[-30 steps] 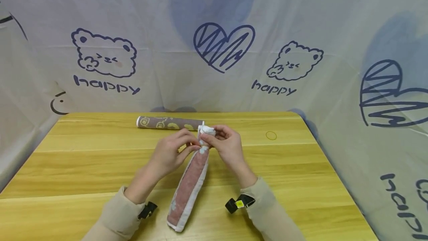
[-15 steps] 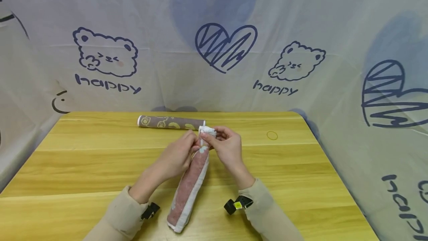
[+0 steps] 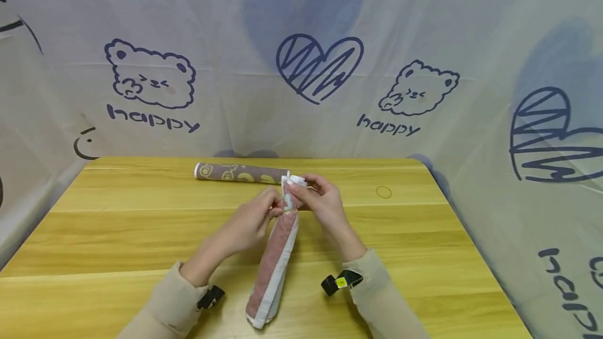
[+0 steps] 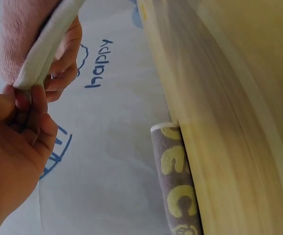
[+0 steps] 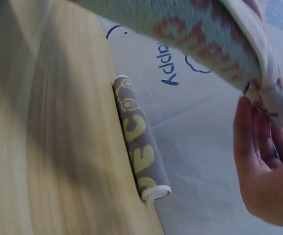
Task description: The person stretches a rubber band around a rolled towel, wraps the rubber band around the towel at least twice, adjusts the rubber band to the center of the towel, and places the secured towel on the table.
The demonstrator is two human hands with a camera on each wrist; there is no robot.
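A rolled pink-and-white towel (image 3: pixel 273 266) stands slanted between the hands, its lower end toward the person. Near its top it narrows to a neck, where a thin yellow rubber band (image 3: pixel 289 210) shows. My left hand (image 3: pixel 252 221) pinches the band at the left of this neck, fingers curled in. My right hand (image 3: pixel 325 203) grips the bunched white top end, thumb in front and fingers behind. In the right wrist view, the towel's (image 5: pixel 195 36) pale side with red lettering runs up to the right hand (image 5: pixel 268 166). The left hand's fingertips (image 4: pixel 36 98) meet right at the towel's edge.
A second rolled towel (image 3: pixel 240 172), grey-brown with yellow figures, lies along the table's back edge. Another yellow rubber band (image 3: pixel 383 192) lies flat on the wooden table (image 3: pixel 400 255) at the right. A printed cloth (image 3: pixel 235 93) hangs behind the table.
My left hand's fingers have curled in tighter at the neck. The pink towel has turned, showing more of its white edge, and its lower end has shifted slightly right.
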